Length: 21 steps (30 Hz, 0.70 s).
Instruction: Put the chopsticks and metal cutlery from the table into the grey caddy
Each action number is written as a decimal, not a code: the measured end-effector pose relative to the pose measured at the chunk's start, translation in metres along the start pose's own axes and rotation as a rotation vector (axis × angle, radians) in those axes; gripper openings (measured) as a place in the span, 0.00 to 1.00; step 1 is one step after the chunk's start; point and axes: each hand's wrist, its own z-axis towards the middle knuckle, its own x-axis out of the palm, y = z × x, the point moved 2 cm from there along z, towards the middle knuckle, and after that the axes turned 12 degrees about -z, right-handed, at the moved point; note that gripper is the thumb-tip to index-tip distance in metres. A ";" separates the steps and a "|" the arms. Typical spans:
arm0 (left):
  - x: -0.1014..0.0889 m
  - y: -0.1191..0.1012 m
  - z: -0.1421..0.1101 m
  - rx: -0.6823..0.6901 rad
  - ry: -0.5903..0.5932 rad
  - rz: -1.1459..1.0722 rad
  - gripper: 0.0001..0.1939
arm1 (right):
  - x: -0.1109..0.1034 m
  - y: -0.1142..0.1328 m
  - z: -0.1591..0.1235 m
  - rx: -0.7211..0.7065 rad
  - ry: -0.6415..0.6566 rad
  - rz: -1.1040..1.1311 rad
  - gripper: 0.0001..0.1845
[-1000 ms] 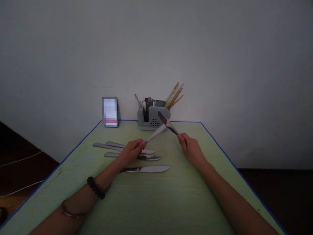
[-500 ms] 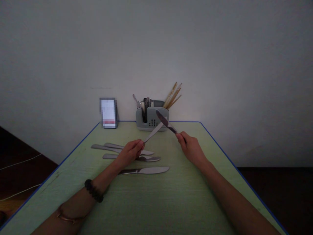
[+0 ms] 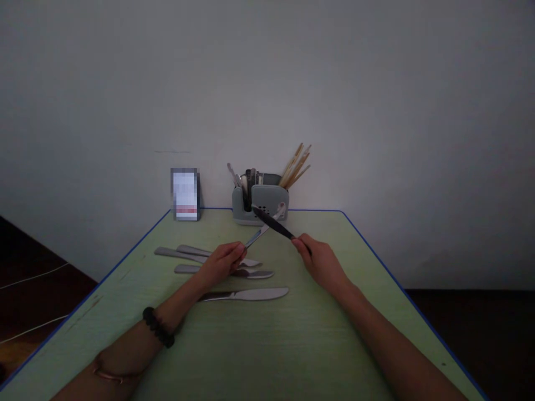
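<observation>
My left hand is closed around a slim silver utensil that points up and to the right. Its pale far end is too unclear to name. In my right hand is a table knife, its dark-looking blade aimed up and left. The two held pieces cross in view in front of the grey holder; whether they touch I cannot tell. Several table knives lie on the table below and behind my left hand, among them the nearest knife and another knife, partly covered by that hand.
The grey utensil holder stands against the wall at the table's far edge, with cutlery and wooden chopsticks in it. A phone with a blurred screen leans to its left. Blue edging runs round the green table.
My right hand has moved left and slightly down, and its knife has turned flatter, further across the left utensil. The left hand is nearly still, its utensil slightly rotated.
</observation>
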 end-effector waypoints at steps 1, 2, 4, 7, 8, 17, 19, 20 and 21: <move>0.000 0.001 0.000 0.000 0.006 -0.010 0.26 | -0.001 0.000 0.000 0.010 -0.013 0.001 0.20; -0.001 0.002 0.001 0.003 0.009 -0.018 0.26 | -0.003 0.000 0.000 0.020 -0.025 0.004 0.20; -0.002 0.004 0.001 0.010 0.011 -0.021 0.26 | -0.004 0.000 0.000 0.013 -0.026 0.020 0.20; -0.002 0.005 0.001 0.013 0.008 -0.028 0.26 | -0.006 0.001 0.000 -0.003 -0.025 0.048 0.20; -0.002 0.005 0.000 0.009 0.006 -0.034 0.26 | -0.007 0.001 0.000 0.004 -0.033 0.055 0.20; 0.000 0.004 -0.002 -0.028 0.013 -0.105 0.26 | -0.020 -0.002 0.001 0.034 -0.087 0.085 0.20; 0.001 0.006 -0.002 -0.024 0.007 -0.129 0.26 | -0.024 -0.003 0.001 0.027 -0.106 0.089 0.20; 0.001 0.006 -0.002 -0.017 0.004 -0.139 0.26 | -0.026 -0.005 0.001 0.028 -0.124 0.093 0.20; 0.002 0.006 -0.002 -0.010 0.002 -0.144 0.26 | -0.027 -0.005 0.002 0.030 -0.142 0.099 0.20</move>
